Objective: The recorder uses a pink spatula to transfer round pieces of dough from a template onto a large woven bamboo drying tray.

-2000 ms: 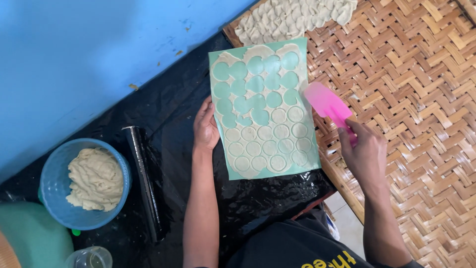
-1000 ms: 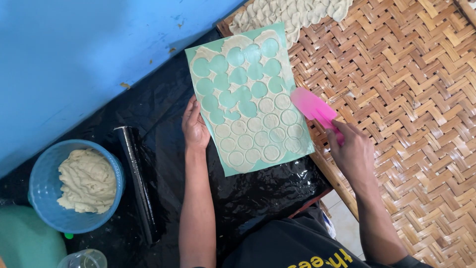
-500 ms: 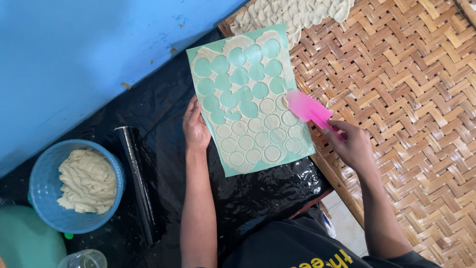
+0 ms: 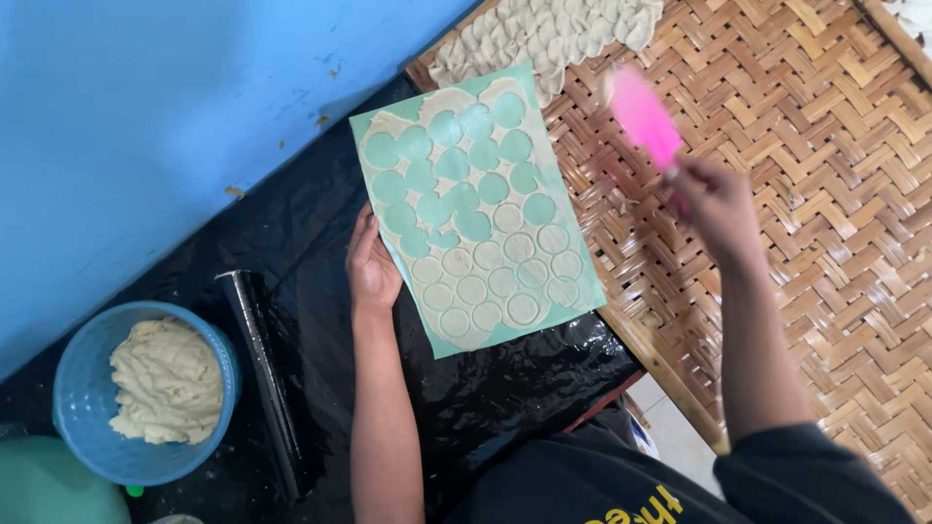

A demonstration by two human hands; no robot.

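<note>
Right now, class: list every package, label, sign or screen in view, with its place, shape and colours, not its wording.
No packages, signs or screens show.
Shirt print: the only lettering, bottom centre on the person's black shirt, curved yellow letters, partly cut off by the frame edge.

– What is the person wearing?
– A black short-sleeved top; the right sleeve ends near the woven mat's (image 4: 825,194) lower edge, well short of the elbow.
– Any markings?
– Yellow lettering across the chest, cut off by the frame's bottom edge, on the side away from the mat.
– And the forearms?
– Bare on both sides. The left hand (image 4: 374,267) and the right hand (image 4: 714,199) seem to carry no rings, though the right one is blurred
</note>
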